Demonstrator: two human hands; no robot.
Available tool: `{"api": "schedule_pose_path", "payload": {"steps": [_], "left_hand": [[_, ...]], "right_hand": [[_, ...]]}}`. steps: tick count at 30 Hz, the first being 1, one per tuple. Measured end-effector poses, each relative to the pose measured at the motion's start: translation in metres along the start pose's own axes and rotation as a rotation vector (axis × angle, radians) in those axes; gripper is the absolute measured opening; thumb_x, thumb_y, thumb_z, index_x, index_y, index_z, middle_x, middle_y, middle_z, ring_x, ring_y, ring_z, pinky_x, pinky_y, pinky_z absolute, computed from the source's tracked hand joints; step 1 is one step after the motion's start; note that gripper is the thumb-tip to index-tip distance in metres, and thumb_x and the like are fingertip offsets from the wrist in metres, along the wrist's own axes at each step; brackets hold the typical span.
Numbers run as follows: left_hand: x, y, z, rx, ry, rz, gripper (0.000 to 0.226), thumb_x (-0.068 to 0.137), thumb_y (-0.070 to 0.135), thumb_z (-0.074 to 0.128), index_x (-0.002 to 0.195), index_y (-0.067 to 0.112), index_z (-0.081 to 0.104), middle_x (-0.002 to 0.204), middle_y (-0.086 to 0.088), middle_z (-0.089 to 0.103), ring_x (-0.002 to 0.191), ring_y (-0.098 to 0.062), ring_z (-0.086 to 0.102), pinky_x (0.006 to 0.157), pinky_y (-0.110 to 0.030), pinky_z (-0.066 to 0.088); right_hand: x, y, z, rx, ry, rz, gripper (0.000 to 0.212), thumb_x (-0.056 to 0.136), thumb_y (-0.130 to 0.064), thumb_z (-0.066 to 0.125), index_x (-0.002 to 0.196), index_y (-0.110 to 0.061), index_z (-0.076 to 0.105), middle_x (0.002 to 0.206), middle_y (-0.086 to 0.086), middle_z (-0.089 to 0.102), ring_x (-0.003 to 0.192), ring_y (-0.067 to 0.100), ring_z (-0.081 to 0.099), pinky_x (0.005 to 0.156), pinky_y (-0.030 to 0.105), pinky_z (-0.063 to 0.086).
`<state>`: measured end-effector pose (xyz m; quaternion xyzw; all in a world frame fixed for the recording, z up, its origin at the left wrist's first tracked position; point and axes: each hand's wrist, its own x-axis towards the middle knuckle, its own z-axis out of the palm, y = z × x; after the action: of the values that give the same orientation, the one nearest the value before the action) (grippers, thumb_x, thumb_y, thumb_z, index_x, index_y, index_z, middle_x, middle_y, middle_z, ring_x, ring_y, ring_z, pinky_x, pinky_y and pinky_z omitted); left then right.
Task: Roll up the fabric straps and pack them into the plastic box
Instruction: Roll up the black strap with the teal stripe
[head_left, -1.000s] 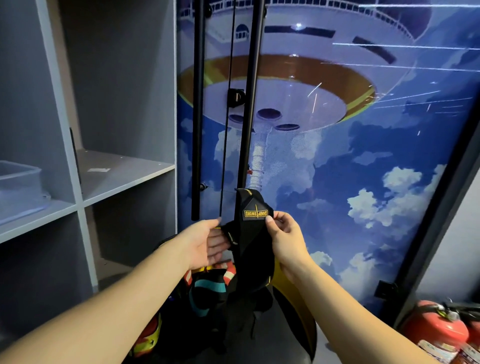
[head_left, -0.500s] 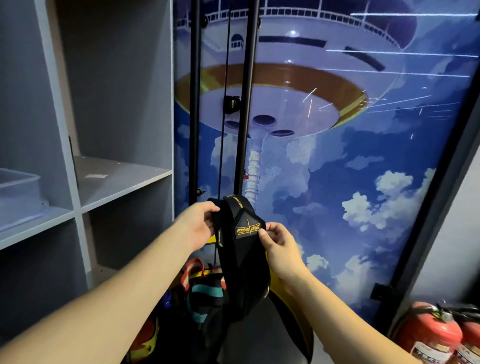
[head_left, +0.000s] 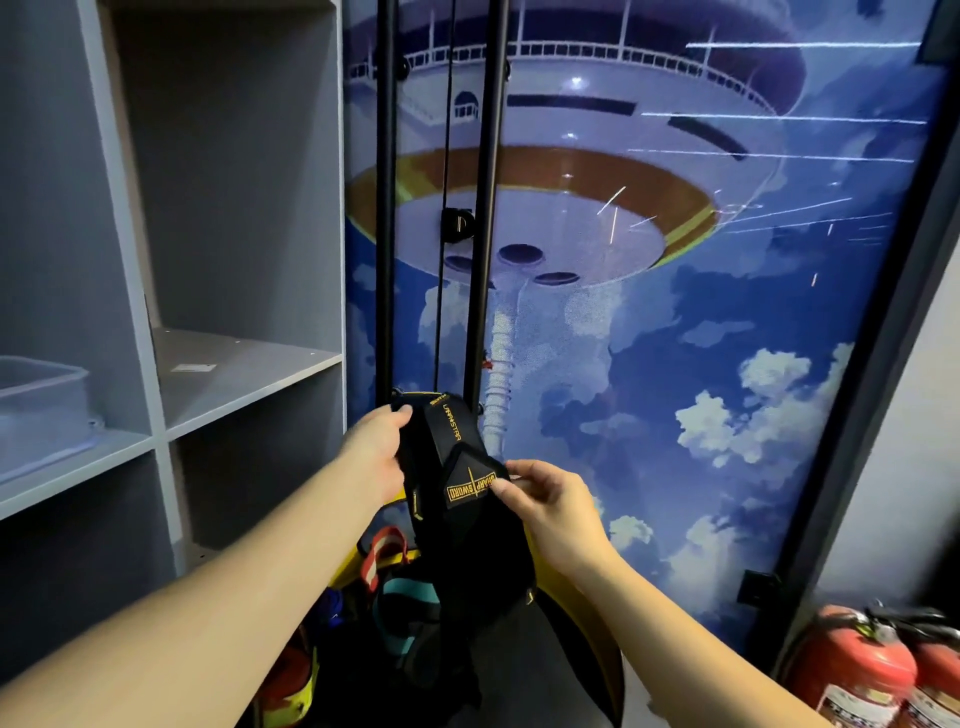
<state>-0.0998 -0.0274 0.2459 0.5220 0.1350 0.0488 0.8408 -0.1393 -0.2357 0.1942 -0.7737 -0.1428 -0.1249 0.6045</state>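
Far left, the clear plastic box (head_left: 39, 402) sits on the grey shelf (head_left: 72, 462), handy for packing later. The left hand (head_left: 376, 449) grips the top fold of the black strap (head_left: 457, 499), keeping it up at chest height, while the right hand (head_left: 540, 499) pinches the logo end, probably to start a tight roll. The rest dangles over the gear pile (head_left: 395, 597)

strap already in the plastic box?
No, the black strap is held up by the left hand and right hand; the plastic box sits on the shelf.
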Motion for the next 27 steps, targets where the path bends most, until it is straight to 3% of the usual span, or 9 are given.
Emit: {"api": "schedule_pose_path", "payload": {"steps": [3, 7, 12, 17, 20, 22, 24, 27], "left_hand": [[0.008, -0.002, -0.004, 0.006, -0.002, 0.02, 0.035, 0.091, 0.024, 0.067, 0.126, 0.021, 0.065, 0.121, -0.011, 0.071, 0.108, -0.032, 0.068, 0.085, -0.046, 0.056], [-0.012, 0.008, 0.002, -0.011, -0.063, 0.016, 0.033, 0.087, 0.036, 0.075, 0.113, 0.015, 0.072, 0.105, -0.01, 0.076, 0.098, -0.03, 0.073, 0.076, -0.041, 0.058], [-0.015, 0.019, -0.002, 0.156, -0.109, 0.017, 0.032, 0.09, 0.031, 0.069, 0.117, 0.013, 0.069, 0.091, -0.004, 0.073, 0.087, -0.024, 0.064, 0.074, -0.035, 0.05], [-0.021, 0.023, -0.005, 0.256, -0.115, -0.063, 0.028, 0.091, 0.036, 0.07, 0.108, 0.014, 0.068, 0.098, -0.009, 0.072, 0.089, -0.028, 0.064, 0.074, -0.038, 0.049], [-0.017, 0.023, -0.006, 0.308, -0.072, 0.089, 0.021, 0.093, 0.03, 0.07, 0.107, 0.015, 0.067, 0.103, -0.011, 0.071, 0.093, -0.027, 0.062, 0.075, -0.036, 0.046], [-0.015, 0.023, -0.008, 0.354, -0.046, 0.25, 0.008, 0.093, 0.026, 0.07, 0.096, 0.019, 0.068, 0.096, -0.007, 0.07, 0.091, -0.024, 0.059, 0.076, -0.034, 0.043], [-0.013, 0.021, -0.009, 0.378, -0.03, 0.344, 0.005, 0.093, 0.025, 0.071, 0.092, 0.021, 0.068, 0.091, -0.002, 0.069, 0.087, -0.02, 0.059, 0.076, -0.032, 0.043], [-0.012, 0.019, -0.004, 0.366, 0.024, 0.427, 0.01, 0.093, 0.024, 0.07, 0.101, 0.018, 0.068, 0.094, 0.001, 0.068, 0.088, -0.013, 0.061, 0.07, -0.024, 0.043]], "right_hand": [[-0.001, -0.003, -0.001, -0.035, -0.021, -0.03, 0.017, 0.085, -0.028, 0.08, 0.101, -0.023, 0.075, 0.082, 0.001, 0.075, 0.074, 0.003, 0.065, 0.078, 0.021, 0.054], [-0.006, -0.006, -0.006, 0.036, -0.052, 0.018, 0.015, 0.088, -0.025, 0.077, 0.101, -0.018, 0.075, 0.089, 0.013, 0.074, 0.074, 0.008, 0.064, 0.072, 0.022, 0.052], [-0.008, -0.004, -0.013, 0.011, -0.067, 0.07, 0.014, 0.088, -0.024, 0.077, 0.1, -0.016, 0.073, 0.073, -0.006, 0.066, 0.066, 0.004, 0.057, 0.064, 0.012, 0.047], [-0.008, -0.002, -0.015, -0.06, -0.094, 0.054, 0.017, 0.087, -0.023, 0.078, 0.101, -0.014, 0.074, 0.075, -0.011, 0.065, 0.067, -0.001, 0.058, 0.071, 0.015, 0.047], [-0.011, -0.004, -0.018, -0.013, -0.099, 0.065, 0.013, 0.087, -0.02, 0.078, 0.098, -0.014, 0.075, 0.074, -0.011, 0.065, 0.066, -0.001, 0.058, 0.071, 0.012, 0.046], [-0.015, -0.008, -0.022, 0.043, -0.121, 0.069, 0.003, 0.089, -0.014, 0.075, 0.092, -0.016, 0.076, 0.072, -0.013, 0.065, 0.067, 0.001, 0.057, 0.071, 0.012, 0.045], [-0.018, -0.011, -0.026, 0.09, -0.154, 0.055, 0.009, 0.091, -0.01, 0.072, 0.088, -0.016, 0.077, 0.07, -0.013, 0.065, 0.067, 0.002, 0.057, 0.073, 0.015, 0.045], [-0.021, -0.021, -0.029, 0.216, -0.183, 0.07, 0.011, 0.092, -0.001, 0.066, 0.09, -0.006, 0.076, 0.069, -0.01, 0.069, 0.064, 0.001, 0.063, 0.067, 0.012, 0.048]]}}
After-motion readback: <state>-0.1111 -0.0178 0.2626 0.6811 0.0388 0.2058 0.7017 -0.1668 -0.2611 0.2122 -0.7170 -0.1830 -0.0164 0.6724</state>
